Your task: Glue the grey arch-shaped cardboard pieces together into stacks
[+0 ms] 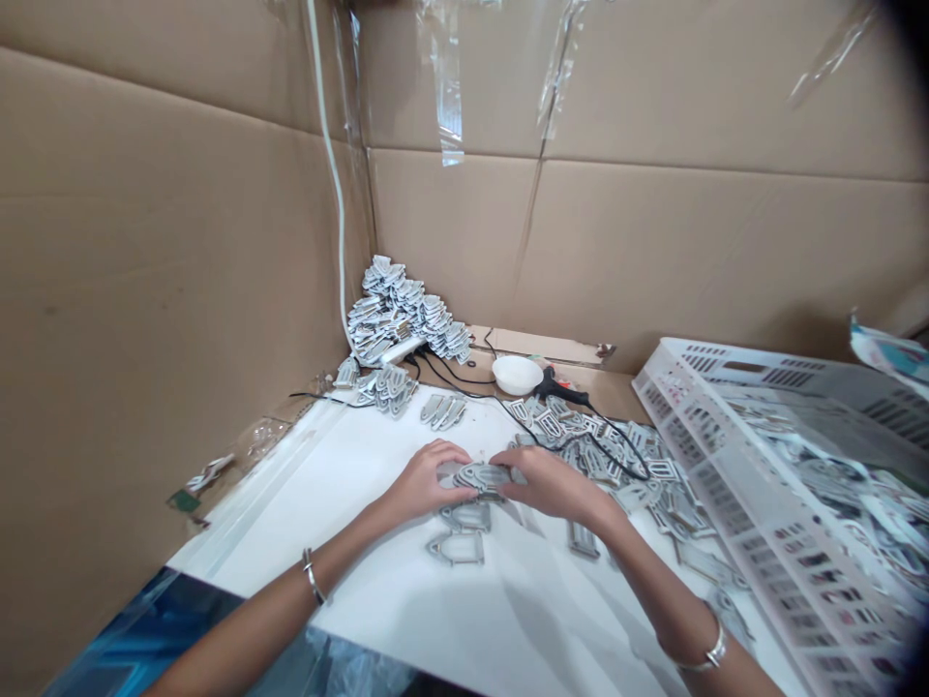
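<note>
Between my two hands is a small stack of flat grey arch-shaped frames, each with a pointed end and an open middle. My left hand grips the stack's left end with thumb and fingers. At the right end, my right hand pinches it the same way. Just below lie another grey arch-shaped piece and a single open frame, flat on the white board. A separate grey piece rests under my right forearm.
Piled frames fill the back left corner. A white bowl and black glue gun with a cable sit behind my hands. Loose frames spread rightward to a white plastic crate. Cardboard walls enclose the back and left.
</note>
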Tool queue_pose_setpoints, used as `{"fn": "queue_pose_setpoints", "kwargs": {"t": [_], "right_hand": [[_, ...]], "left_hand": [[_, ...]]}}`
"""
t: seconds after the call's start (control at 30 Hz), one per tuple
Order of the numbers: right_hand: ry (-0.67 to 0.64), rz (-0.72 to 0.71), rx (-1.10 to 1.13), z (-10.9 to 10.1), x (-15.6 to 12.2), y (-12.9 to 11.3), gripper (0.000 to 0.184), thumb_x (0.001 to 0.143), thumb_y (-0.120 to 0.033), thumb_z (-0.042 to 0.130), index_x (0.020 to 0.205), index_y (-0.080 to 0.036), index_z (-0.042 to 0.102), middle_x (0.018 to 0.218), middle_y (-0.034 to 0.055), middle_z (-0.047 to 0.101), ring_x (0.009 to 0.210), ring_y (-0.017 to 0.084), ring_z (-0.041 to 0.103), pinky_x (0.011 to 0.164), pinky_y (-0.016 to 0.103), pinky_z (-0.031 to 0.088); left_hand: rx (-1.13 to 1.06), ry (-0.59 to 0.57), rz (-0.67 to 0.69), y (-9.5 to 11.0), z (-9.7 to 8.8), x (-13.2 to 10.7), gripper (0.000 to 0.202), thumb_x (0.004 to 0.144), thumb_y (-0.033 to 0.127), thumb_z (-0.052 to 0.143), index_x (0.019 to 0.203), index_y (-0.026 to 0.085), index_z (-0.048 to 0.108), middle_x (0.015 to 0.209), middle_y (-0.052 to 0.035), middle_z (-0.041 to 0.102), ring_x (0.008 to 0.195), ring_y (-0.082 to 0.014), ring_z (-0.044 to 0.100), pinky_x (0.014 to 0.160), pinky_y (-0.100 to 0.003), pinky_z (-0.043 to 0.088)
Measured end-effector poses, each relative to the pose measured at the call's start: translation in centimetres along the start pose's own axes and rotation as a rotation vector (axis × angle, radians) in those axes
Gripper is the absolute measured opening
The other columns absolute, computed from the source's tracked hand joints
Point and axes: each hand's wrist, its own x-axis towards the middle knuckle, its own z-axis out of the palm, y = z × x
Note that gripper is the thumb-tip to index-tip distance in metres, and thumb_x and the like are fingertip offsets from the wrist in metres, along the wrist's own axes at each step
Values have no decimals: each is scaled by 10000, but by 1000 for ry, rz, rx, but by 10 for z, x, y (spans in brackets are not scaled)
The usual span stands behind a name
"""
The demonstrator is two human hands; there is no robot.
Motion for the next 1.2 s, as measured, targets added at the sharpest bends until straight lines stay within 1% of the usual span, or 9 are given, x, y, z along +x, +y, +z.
{"fn": "queue_pose_setpoints", "kwargs": {"t": [0.27,0.43,0.5,0.57,0.67,0.77,0.9,1.07,1.2], "right_hand": [[44,16,-41,4,1,-4,315,816,-307,634,1116,-239,700,1029,68,745,916,235,665,747,280,414],[91,1,-99,7,4,-6,265,805,-306,657,1042,-206,721,999,86,746,941,259,659,780,303,414],[107,-5,-106,7,6,-5,269,803,-312,662,1040,-200,725,997,92,745,942,261,656,793,308,416],[127,-4,-105,7,7,-2,277,804,-309,660,1047,-192,724,1013,99,742,958,263,653,815,313,416],[132,1,-112,11,10,-1,274,804,-281,650,1048,-175,720,1020,105,737,983,261,640,826,312,413],[105,15,-119,17,13,-2,289,791,-263,654,1055,-166,715,1020,101,737,995,257,630,817,305,407],[92,22,-111,24,16,-6,303,782,-255,650,1064,-166,714,1035,96,738,998,247,630,820,297,396],[97,33,-109,24,16,-5,311,787,-274,638,1066,-159,712,1027,98,738,990,246,622,799,290,384],[90,34,-117,24,16,-1,267,787,-297,640,1015,-183,718,969,80,741,926,231,630,752,279,369]], "left_hand": [[-21,20,15,-2,1,-1,331,715,369,827,980,199,724,1040,-81,722,1018,-242,644,935,-368,485],[-40,32,15,-4,1,-1,344,718,370,825,994,195,717,1053,-86,716,1031,-243,641,949,-374,486],[-38,9,-5,-5,1,-1,373,733,375,813,1043,196,708,1089,-89,706,1064,-248,628,972,-380,475],[-25,-42,-40,-6,-1,-1,494,727,405,815,1155,203,673,1184,-99,673,1141,-263,594,1012,-396,453],[-6,-141,-86,-6,-2,-1,797,664,467,849,1353,210,541,1352,-128,572,1270,-298,506,1082,-433,401],[-7,-205,-107,-5,-3,-2,921,642,484,855,1424,205,457,1411,-148,514,1316,-317,460,1114,-453,365],[-11,-210,-115,-6,-2,-2,906,653,478,847,1423,210,454,1396,-145,523,1303,-322,468,1106,-447,370],[-25,-148,-146,-16,2,-2,704,718,403,805,1337,201,538,1263,-123,616,1153,-285,578,1016,-412,435],[-45,-116,-126,-21,5,-2,570,739,310,786,1266,213,591,1182,-90,657,1080,-247,610,961,-364,455]]}}
